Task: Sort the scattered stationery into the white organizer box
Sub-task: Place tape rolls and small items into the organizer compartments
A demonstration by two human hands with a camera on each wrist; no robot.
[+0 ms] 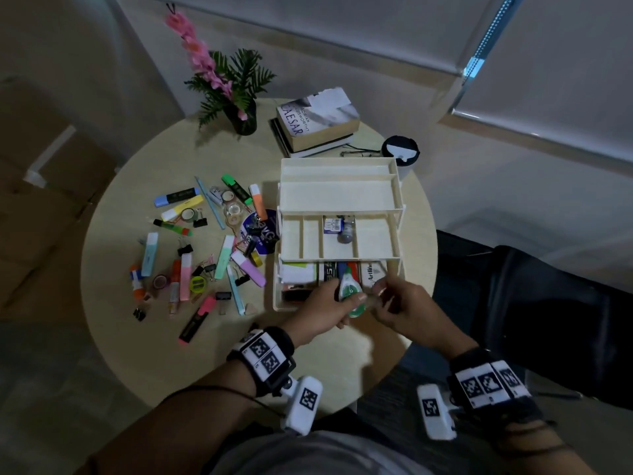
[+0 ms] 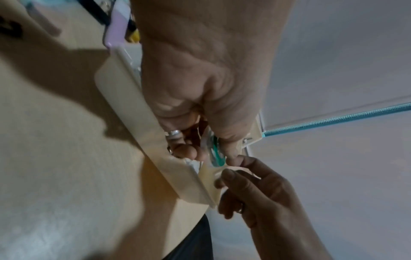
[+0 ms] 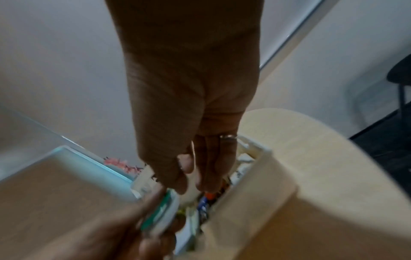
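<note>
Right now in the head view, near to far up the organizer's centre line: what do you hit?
Correction tape held in the left hand → bottom drawer with marker boxes → divided middle tray with staple box → top tray → stacked books.

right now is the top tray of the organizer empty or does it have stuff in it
Empty: in the head view the top tray of the white organizer shows only bare floor, with nothing lying in it.

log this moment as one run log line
left hand: holds correction tape | right hand: fingers at bottom drawer | many highlighters unsorted
</note>
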